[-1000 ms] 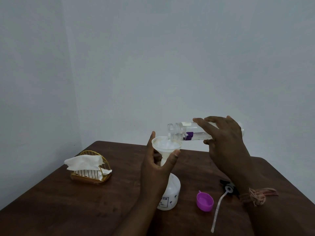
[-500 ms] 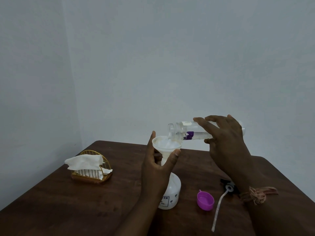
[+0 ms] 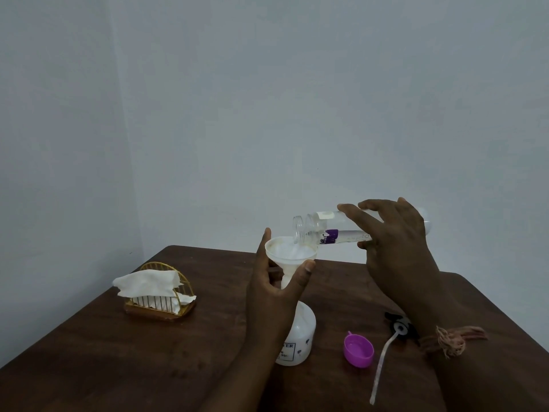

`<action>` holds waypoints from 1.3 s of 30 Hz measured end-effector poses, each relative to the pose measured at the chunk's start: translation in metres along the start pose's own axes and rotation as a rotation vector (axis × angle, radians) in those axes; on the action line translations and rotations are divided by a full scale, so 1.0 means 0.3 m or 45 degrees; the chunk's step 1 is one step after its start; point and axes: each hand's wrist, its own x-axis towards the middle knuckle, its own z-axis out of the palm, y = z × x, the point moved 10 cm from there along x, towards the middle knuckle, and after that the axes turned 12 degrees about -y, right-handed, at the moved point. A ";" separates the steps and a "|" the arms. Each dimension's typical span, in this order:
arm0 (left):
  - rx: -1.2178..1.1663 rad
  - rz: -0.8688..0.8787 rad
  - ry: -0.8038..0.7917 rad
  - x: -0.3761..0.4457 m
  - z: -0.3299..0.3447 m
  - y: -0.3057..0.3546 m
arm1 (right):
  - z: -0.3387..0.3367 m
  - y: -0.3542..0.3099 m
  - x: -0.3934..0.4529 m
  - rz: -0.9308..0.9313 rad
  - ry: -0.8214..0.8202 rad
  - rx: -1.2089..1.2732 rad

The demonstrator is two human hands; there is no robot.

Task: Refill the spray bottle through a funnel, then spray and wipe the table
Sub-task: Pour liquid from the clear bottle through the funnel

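Liquid runs from a clear bottle [image 3: 329, 231], gripped nearly level by the right hand [image 3: 395, 239], into a white funnel [image 3: 289, 257] that the left hand [image 3: 274, 292] pinches atop the white spray bottle [image 3: 300, 337] standing on the bench [image 3: 148, 367]. Nearby lie a purple cap [image 3: 358, 350], the spray head [image 3: 396, 327] with its tube, and a napkin holder [image 3: 160, 292] well to the left.

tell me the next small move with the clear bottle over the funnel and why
Probably tip the clear bottle a little further, base up. The right hand holds it nearly level with its mouth over the white funnel, and some liquid seems to remain inside. The left hand grips the funnel in the white spray bottle, so pouring can go on.
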 end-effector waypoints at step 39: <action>0.005 0.010 -0.002 -0.001 0.000 -0.003 | -0.011 -0.004 0.001 -0.021 0.039 -0.025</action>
